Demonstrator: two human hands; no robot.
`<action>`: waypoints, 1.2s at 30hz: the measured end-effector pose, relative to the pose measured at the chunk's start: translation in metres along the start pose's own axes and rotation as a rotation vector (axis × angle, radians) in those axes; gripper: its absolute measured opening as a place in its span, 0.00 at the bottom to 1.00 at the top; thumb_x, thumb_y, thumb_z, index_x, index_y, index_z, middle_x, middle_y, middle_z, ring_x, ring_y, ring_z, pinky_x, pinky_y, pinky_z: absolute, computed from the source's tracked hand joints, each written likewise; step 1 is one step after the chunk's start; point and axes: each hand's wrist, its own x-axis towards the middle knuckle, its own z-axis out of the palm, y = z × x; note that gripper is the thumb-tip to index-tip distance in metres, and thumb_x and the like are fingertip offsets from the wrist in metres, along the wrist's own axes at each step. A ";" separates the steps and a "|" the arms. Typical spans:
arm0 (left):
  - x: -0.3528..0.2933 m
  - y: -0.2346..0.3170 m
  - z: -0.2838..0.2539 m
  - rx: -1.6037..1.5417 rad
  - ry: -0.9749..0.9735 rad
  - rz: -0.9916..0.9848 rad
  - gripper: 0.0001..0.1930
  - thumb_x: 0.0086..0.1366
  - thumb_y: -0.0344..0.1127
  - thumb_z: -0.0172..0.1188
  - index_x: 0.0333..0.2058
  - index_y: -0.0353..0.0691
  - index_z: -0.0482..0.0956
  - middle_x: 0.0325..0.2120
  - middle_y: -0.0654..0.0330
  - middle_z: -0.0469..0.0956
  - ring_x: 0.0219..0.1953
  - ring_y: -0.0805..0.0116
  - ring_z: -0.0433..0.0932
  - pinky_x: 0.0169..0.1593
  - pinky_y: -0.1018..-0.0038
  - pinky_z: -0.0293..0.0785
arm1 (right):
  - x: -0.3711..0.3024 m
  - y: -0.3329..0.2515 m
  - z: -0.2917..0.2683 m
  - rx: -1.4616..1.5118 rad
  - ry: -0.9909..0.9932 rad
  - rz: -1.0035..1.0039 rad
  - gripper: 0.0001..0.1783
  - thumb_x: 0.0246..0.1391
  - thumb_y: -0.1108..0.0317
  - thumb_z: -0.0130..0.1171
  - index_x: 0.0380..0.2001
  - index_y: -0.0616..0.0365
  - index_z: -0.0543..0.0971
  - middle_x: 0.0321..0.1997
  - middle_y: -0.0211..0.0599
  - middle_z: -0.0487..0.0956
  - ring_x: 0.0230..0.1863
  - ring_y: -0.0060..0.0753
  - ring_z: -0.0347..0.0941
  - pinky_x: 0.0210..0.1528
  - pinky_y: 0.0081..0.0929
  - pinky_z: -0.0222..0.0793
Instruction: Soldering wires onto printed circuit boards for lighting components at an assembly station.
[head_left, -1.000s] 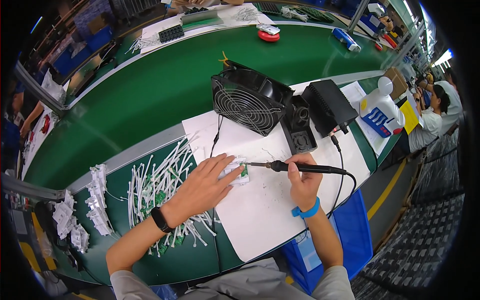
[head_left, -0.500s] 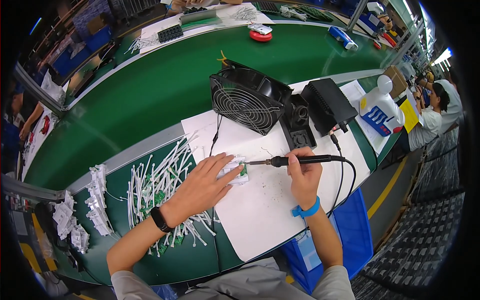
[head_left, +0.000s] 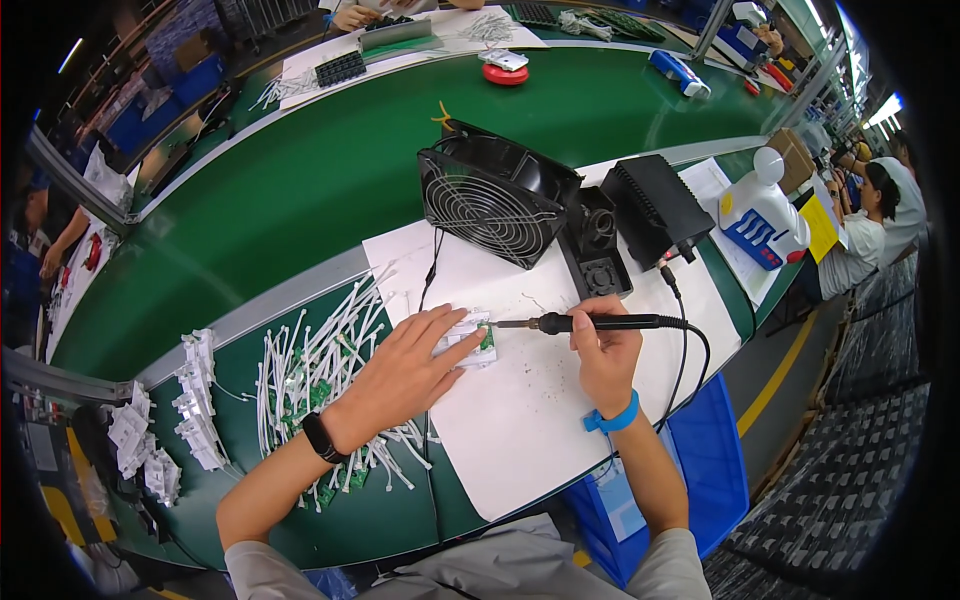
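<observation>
A small white plastic housing (head_left: 455, 346) with a green circuit board (head_left: 487, 338) lies on the white sheet. My left hand (head_left: 415, 360) holds it down, fingers and thumb stretched across it and the index fingertip beside the board. Closed around the handle of a soldering iron (head_left: 625, 322), my right hand (head_left: 607, 350) keeps it nearly level. Its tip points left and meets the board's edge; whether it touches is too small to tell. My left palm and fingers hide much of the housing. Left of that hand lies a pile of white wires with green boards (head_left: 310, 385).
Behind the work stand a black fan (head_left: 490, 200), a black soldering station (head_left: 655, 210) and a white-blue bottle (head_left: 765, 220). White housings (head_left: 195, 400) lie at far left. A green conveyor (head_left: 330, 150) carries a red round object (head_left: 505, 75). A blue bin (head_left: 710, 460) is below right.
On the conveyor, the red round object and the blue-and-white item have shifted left. The soldering iron and my right hand have moved very slightly; my left hand stays on the housing.
</observation>
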 end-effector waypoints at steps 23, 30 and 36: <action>0.005 0.002 -0.006 -0.108 -0.023 -0.068 0.27 0.63 0.29 0.66 0.62 0.48 0.77 0.63 0.47 0.69 0.66 0.44 0.69 0.67 0.57 0.70 | -0.004 0.002 -0.002 0.049 -0.030 -0.139 0.04 0.61 0.73 0.63 0.34 0.60 0.78 0.29 0.24 0.76 0.25 0.09 0.61 0.27 0.13 0.55; 0.006 0.001 -0.007 -0.091 -0.040 -0.050 0.29 0.64 0.30 0.66 0.64 0.47 0.75 0.63 0.46 0.70 0.66 0.43 0.68 0.68 0.58 0.69 | -0.003 0.001 -0.002 0.028 -0.043 -0.121 0.04 0.60 0.73 0.63 0.33 0.60 0.78 0.27 0.23 0.76 0.25 0.07 0.61 0.26 0.13 0.55; 0.006 0.000 -0.006 -0.094 -0.037 -0.056 0.28 0.64 0.30 0.65 0.64 0.47 0.75 0.62 0.46 0.70 0.66 0.43 0.68 0.67 0.58 0.69 | -0.002 0.001 -0.002 0.019 -0.046 -0.111 0.04 0.59 0.74 0.63 0.33 0.60 0.77 0.26 0.23 0.76 0.24 0.07 0.61 0.25 0.12 0.54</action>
